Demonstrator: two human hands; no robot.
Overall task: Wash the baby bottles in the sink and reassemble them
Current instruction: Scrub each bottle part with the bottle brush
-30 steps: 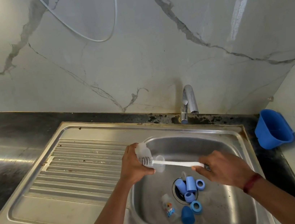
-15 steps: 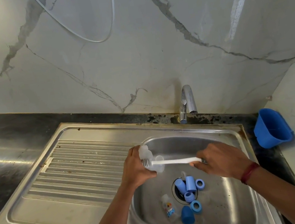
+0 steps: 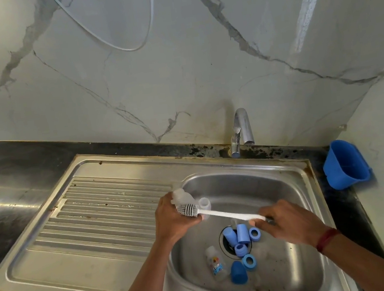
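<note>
Over the left rim of the sink basin [image 3: 297, 180], we hold a clear baby bottle [image 3: 182, 196] in our left hand [image 3: 172, 221]. The fingers are curled round its body, and its open neck points right toward the middle of the basin. The bristled head of a white brush [image 3: 222, 213] lies against the bottle's near side, beside our fingertips. Its handle runs right and slightly down to our right hand [image 3: 293, 226], which pinches the end between thumb and fingers.

The bottle and brush hang above the basin floor, apart from everything lying on it. Down there a second bottle [image 3: 216, 265] with a printed label lies on its side just left of the drain [image 3: 226, 244]. Blue caps [image 3: 242, 233] and blue rings [image 3: 254, 234] cluster on and around the drain, and bare steel shows between them and the basin's right wall.

Both forearms reach in from the lower edge, bent toward each other. The ribbed drainboard [image 3: 102, 219] stretches left of our left hand. The faucet [image 3: 242, 131] stands at the back rim, well apart from the brush. A blue tub [image 3: 344, 166] sits tilted on the dark counter [image 3: 4, 171] in the right corner, against the wall.
</note>
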